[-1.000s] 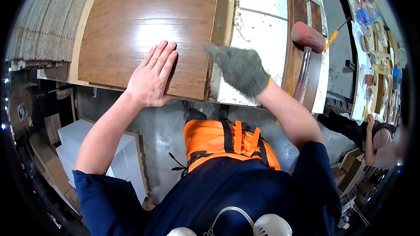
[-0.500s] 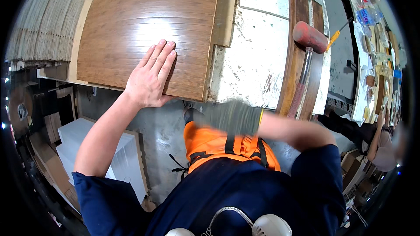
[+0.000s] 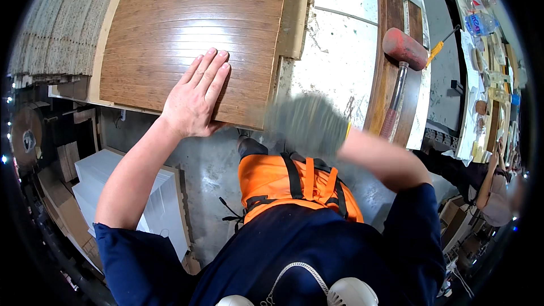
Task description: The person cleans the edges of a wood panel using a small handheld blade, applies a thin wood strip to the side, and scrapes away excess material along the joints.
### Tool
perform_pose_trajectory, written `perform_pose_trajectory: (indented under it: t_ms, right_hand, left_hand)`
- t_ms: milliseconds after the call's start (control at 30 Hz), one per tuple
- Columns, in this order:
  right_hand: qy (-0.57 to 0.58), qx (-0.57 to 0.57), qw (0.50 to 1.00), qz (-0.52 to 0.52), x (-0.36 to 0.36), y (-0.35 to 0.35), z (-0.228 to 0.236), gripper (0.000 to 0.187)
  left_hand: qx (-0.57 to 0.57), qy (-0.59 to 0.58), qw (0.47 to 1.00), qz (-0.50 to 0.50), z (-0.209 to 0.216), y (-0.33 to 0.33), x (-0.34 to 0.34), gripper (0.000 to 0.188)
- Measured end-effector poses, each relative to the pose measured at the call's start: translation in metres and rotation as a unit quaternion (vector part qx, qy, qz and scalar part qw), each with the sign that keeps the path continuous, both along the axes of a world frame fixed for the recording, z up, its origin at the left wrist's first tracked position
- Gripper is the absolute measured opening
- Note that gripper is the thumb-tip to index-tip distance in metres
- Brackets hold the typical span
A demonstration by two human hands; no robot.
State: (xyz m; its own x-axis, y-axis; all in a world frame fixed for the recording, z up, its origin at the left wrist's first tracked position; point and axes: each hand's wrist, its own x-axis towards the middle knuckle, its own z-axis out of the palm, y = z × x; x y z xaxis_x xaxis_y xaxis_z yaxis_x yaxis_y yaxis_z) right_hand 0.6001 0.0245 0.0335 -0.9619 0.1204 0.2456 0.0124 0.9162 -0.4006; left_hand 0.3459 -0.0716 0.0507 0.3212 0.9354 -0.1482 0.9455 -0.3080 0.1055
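Note:
My bare left hand (image 3: 195,97) lies flat on a brown grooved wooden panel (image 3: 153,39), near its front edge, fingers stretched out toward the far side. The panel rests on the workbench on top of a paler board. At the panel's near right corner is my right hand (image 3: 309,124), in a dark grey-green glove with a yellow cuff. Motion smears it, so its fingers and anything in them cannot be made out.
Right of the panel, a red-headed mallet (image 3: 405,49) lies across dark wooden strips (image 3: 391,8) on the white bench top (image 3: 334,45). A yellow-handled tool (image 3: 435,52) touches its head. Stacked boards (image 3: 54,22) stand at left. Another person (image 3: 496,192) is at far right.
My gloved right hand has moved away from my body, up to the panel's near right corner. My left hand has stayed flat on the panel.

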Motion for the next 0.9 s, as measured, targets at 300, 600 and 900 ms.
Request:
perform_pose_trajectory:
  t_ms: [300,600,900]
  right_hand:
    - [-0.032,-0.052,0.988,0.139,0.025,-0.049,-0.011,0.03]
    - [0.017,-0.053,0.998,0.013,0.013,-0.039,-0.017,0.022]
    - [-0.03,-0.061,0.996,-0.062,0.003,-0.005,-0.012,0.047]
  left_hand:
    - [-0.002,0.005,1.0,-0.009,0.002,0.004,0.001,0.112]
    - [0.013,0.002,1.0,0.003,0.0,0.002,0.0,0.11]
    - [0.008,0.007,1.0,-0.004,0.002,0.003,0.0,0.112]
